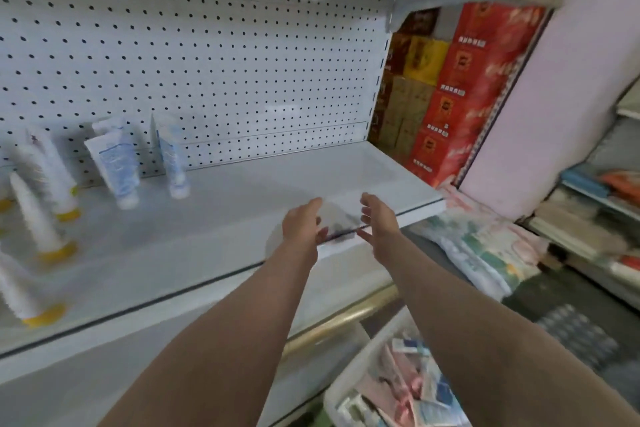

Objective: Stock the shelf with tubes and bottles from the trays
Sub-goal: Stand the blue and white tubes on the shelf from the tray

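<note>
My left hand (302,224) and my right hand (376,215) reach over the front edge of the white shelf (221,236). Between them is a blurred pale tube (338,220) with dark print. My left fingers curl on its lower end. My right hand is beside it with fingers spread. On the shelf's left stand white tubes with yellow caps (38,222) and two blue-and-white tubes (116,163) (171,159), cap down. A white tray (356,362) at the bottom right holds several mixed tubes and packs.
A white pegboard back panel (207,62) rises behind the shelf. Red and yellow cartons (460,87) are stacked to the right of it. Soft packs (485,246) lie below the shelf's right end, and a brass rail (343,321) runs under the shelf.
</note>
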